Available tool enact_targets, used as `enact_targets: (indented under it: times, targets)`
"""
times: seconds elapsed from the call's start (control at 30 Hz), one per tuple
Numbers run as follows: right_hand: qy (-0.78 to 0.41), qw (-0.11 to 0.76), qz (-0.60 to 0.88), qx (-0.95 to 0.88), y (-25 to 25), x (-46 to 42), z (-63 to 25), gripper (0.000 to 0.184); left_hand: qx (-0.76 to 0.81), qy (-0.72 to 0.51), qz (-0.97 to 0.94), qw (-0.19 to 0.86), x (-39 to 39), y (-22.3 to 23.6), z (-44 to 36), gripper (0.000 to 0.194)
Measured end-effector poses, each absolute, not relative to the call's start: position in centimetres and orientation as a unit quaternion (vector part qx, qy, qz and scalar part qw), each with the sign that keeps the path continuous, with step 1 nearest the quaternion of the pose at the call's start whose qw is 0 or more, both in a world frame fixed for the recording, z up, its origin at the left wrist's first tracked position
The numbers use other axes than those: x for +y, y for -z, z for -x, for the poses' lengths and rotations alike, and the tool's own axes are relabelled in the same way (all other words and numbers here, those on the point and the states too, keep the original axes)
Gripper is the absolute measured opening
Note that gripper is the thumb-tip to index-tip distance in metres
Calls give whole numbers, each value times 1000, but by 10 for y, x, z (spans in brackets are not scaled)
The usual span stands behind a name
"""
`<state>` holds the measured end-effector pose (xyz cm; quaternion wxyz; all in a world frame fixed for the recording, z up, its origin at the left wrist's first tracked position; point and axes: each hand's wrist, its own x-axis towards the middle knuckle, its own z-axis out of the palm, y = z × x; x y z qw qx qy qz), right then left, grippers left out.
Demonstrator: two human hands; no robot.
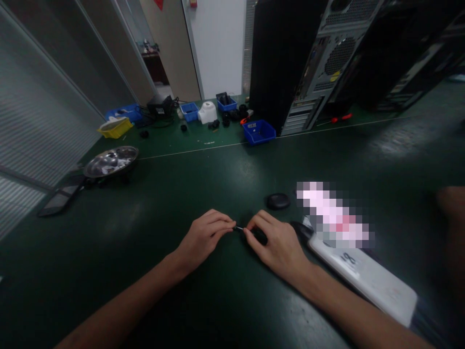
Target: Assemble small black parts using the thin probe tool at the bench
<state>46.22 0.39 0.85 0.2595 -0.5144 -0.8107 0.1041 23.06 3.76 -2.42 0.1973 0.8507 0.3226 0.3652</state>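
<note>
My left hand is closed, with thumb and fingertips pinching one end of a small slim rod, dark at the left and shiny in the middle. My right hand pinches near its other end; the exact kind of this little piece cannot be made out. Below the right fingers lies a black object, partly hidden by that hand. Just beyond it, a black rounded case shaped like a computer mouse rests on the green table.
Right of my right forearm lie a white elongated device marked 18 and a blurred-out item. A metal dish stands at left, a blue bin ahead, computer towers behind. Another person's arm shows at the right edge.
</note>
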Motion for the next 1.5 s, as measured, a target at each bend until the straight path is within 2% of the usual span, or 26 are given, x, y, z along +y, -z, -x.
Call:
enact_targets:
  times: [0.27, 0.43, 0.67, 0.97, 1.07, 1.2, 1.3, 1.5]
  targets:
    - [-132, 267, 492, -818, -9, 4, -460, 16, 300, -378, -839, 249, 37, 22, -235, 18]
    - [-119, 264, 498, -817, -7, 4, -459, 16, 291, -370, -858, 207, 35, 24, -236, 25]
    - [-98, 311, 514, -793, -9, 4, -460, 17, 336, -334, -866, 162, 33, 18, -235, 40]
    - [-31, 218, 559, -799, -5, 7, -464, 20, 355, -260, -882, 165, 32, 14, -240, 49]
    - [-31, 210, 560, -801, -8, 5, -464, 18, 355, -281, -869, 201, 30, 12, -235, 45]
    - [-29, 210, 564, -798, -10, 2, -463, 18, 353, -294, -863, 212, 27, 10, -235, 29]
    - [-8, 239, 580, -778, -12, 2, -463, 17, 377, -305, -854, 188, 26, 10, -246, 26]
    - [-25, 373, 567, -734, -18, 3, -463, 16, 389, -307, -848, 186, 26, 10, -269, 26]
